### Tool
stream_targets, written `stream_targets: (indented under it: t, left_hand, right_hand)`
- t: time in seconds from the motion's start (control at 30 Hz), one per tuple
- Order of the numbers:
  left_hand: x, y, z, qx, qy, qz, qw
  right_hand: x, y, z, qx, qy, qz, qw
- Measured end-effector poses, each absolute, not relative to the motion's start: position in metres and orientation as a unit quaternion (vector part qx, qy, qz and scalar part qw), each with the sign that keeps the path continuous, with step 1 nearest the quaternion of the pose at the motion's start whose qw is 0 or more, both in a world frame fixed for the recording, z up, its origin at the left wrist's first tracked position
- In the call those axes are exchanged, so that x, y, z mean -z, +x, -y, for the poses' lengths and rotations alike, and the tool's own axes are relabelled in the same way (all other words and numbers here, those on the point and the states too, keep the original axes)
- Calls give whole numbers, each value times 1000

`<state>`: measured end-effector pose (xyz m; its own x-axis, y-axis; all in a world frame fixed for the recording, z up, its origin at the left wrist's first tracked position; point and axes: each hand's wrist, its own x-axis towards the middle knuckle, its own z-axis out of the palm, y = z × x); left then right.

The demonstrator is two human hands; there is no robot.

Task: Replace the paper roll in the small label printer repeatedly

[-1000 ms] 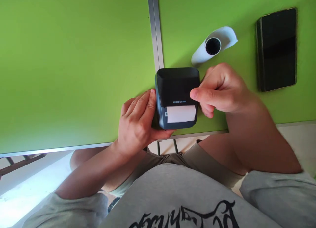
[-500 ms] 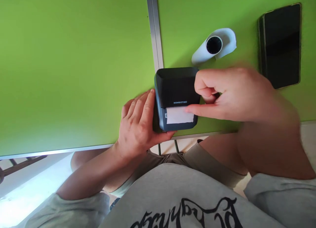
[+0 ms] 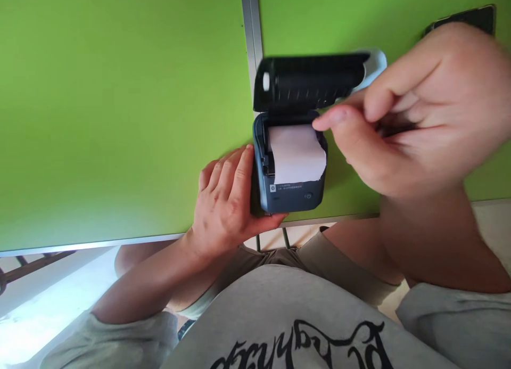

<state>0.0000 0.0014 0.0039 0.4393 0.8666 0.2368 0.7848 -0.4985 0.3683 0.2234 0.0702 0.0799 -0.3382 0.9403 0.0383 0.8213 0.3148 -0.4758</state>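
A small dark label printer [image 3: 293,198] sits near the table's front edge, its black lid [image 3: 307,81] swung up. White paper [image 3: 299,156] lies in the printer's bay and curls over its front. My left hand [image 3: 225,198] is wrapped against the printer's left side, thumb along the front edge. My right hand [image 3: 423,108] is above the printer's right side, fingers curled and thumb extended close to the lid and the paper's upper right corner. Whether its fingertips touch the lid is hard to see.
Behind the lid, a white paper roll [image 3: 376,65] is mostly hidden. A dark phone [image 3: 475,18] lies at the far right, largely covered by my right hand. A metal seam [image 3: 250,33] crosses the green table [image 3: 120,92].
The printer's lid has gone from closed to raised, exposing the paper inside. My right hand has moved up and to the right, while my left hand has stayed at the printer's side.
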Motion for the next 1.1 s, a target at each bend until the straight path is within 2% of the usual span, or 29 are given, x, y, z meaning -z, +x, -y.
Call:
stream_targets:
  t: [0.1, 0.17, 0.33, 0.43, 0.63, 0.87, 1.1]
  left_hand:
    - [-4, 0, -2, -201, 845, -485, 104]
    - [-4, 0, -2, -202, 846, -483, 104]
    - [-4, 1, -1, -204, 847, -481, 102]
    - [-4, 1, -1, -203, 848, -478, 105]
    - [-4, 0, -2, -199, 851, -476, 103]
    - [-5, 0, -1, -195, 847, -481, 116]
    - [-5, 1, -2, -196, 844, -483, 125]
  right_hand:
    - [-69, 219, -70, -164, -518, 804, 242]
    - [-64, 216, -70, -155, -509, 821, 208]
    - [-69, 210, -70, -136, -530, 836, 46]
    - [-74, 210, -71, -137, -537, 832, -6]
    - [-75, 210, -70, -129, -543, 829, -21]
    - [-67, 214, -73, -140, -519, 842, 33]
    - [-74, 213, -76, -129, -512, 849, -35]
